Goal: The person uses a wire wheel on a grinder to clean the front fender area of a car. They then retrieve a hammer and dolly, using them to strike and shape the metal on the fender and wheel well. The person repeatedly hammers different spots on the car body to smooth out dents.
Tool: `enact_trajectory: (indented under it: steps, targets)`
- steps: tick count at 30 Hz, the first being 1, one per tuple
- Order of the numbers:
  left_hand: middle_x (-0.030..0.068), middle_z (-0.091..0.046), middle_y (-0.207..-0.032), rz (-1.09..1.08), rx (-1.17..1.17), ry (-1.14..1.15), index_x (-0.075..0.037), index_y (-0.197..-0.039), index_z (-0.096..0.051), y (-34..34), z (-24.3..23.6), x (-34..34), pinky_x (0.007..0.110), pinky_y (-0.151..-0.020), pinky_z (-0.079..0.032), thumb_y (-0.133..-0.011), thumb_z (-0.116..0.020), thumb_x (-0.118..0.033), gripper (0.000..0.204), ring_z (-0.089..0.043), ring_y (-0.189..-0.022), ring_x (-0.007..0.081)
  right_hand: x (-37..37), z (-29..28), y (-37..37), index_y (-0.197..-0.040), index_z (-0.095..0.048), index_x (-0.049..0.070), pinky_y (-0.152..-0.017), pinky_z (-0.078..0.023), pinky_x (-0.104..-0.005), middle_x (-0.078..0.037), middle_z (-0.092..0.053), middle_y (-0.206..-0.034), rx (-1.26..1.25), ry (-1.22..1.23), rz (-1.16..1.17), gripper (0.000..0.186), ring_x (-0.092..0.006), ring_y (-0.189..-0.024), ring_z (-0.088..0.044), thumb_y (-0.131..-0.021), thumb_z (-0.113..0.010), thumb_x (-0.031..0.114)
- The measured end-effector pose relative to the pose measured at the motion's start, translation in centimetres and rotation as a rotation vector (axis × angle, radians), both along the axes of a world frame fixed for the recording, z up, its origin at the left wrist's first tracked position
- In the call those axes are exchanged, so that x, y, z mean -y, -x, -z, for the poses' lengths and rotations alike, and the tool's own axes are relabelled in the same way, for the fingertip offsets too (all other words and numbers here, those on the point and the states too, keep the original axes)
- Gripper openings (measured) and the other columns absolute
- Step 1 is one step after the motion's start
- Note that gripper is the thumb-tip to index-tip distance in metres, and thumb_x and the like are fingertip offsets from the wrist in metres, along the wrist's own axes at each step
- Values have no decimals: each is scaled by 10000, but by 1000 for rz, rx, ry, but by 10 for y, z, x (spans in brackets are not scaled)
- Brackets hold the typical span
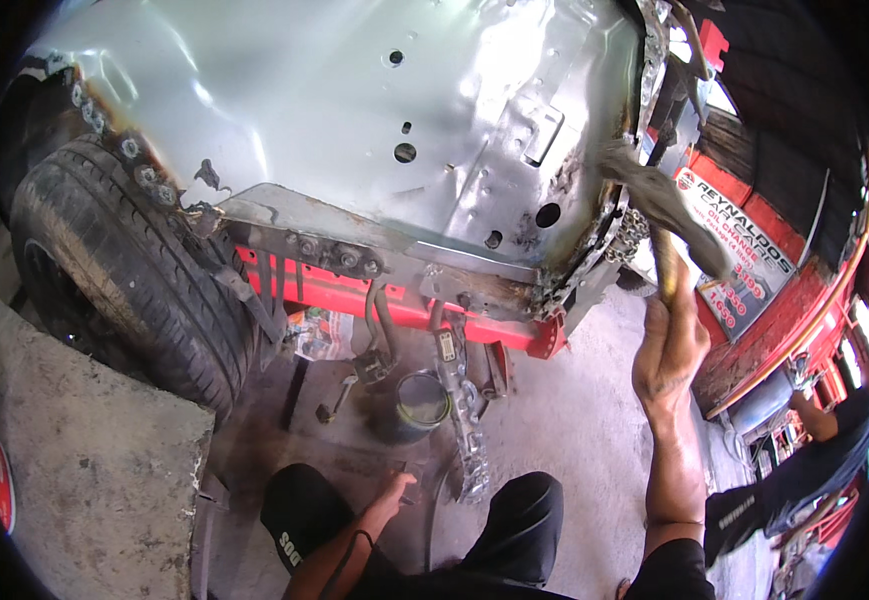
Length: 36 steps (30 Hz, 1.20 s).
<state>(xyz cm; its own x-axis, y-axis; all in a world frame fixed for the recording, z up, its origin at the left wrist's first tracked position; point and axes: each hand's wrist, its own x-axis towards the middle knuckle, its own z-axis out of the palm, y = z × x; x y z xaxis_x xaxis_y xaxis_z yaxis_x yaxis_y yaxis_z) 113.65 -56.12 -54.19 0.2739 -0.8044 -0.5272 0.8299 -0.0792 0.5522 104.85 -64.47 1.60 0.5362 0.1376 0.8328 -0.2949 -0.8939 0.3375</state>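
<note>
My right hand (669, 350) is raised at the right, wrapped round the wooden handle of a hammer (676, 208). Its long dark head is smeared by motion beside the right edge of a bare silver metal car body panel (324, 110). I cannot tell whether the head touches the panel. Low between my knees, my left hand (386, 503) is closed round a small dark piece, of which only an end shows. Above that hand stand a round can (422, 402) and a jointed metal link chain or clamp (466, 430).
A worn tyre (134, 270) stands at the left, above a grey slab (84, 450). A red beam (404, 308) runs beneath the panel. A chain (626, 236) hangs at its right corner. A sign (739, 250) is behind the hammer; another person (804, 470) works at the far right.
</note>
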Motion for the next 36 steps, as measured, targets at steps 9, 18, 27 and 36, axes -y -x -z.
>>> enact_trajectory:
  steps: [9,18,27,36]
  targets:
    - [101,-608,-801,80,32,-104,-35,-911,-631,4,29,15,411,-464,-512,-737,-708,-128,211,-636,-655,255,0,-4,-3,-1436,-546,68,-916,-547,-426,-263,-678,-1201,-92,-250,140,491,-365,-1052,-703,-957,-583,-35]
    - [148,-652,-794,-4,34,-64,-12,-899,-621,10,49,17,495,-566,-596,-758,-683,-98,175,-672,-654,318,5,-14,-8,-1460,-534,123,-645,-564,-406,-188,-718,-938,-137,48,163,547,-331,-748,-725,-938,-666,25]
    - [103,-580,-867,49,19,-79,-55,-926,-592,4,23,6,424,-474,-540,-735,-703,-111,228,-615,-651,257,3,-15,-10,-1470,-514,139,-612,-574,-418,-179,-717,-975,-232,70,268,571,-340,-736,-718,-930,-659,22]
    - [91,-590,-843,34,82,-108,-48,-914,-630,4,37,12,424,-477,-507,-707,-717,-126,238,-621,-720,265,9,-5,-8,-1497,-482,135,-521,-517,-403,-118,-632,-768,-166,87,124,617,-270,-580,-641,-919,-676,39]
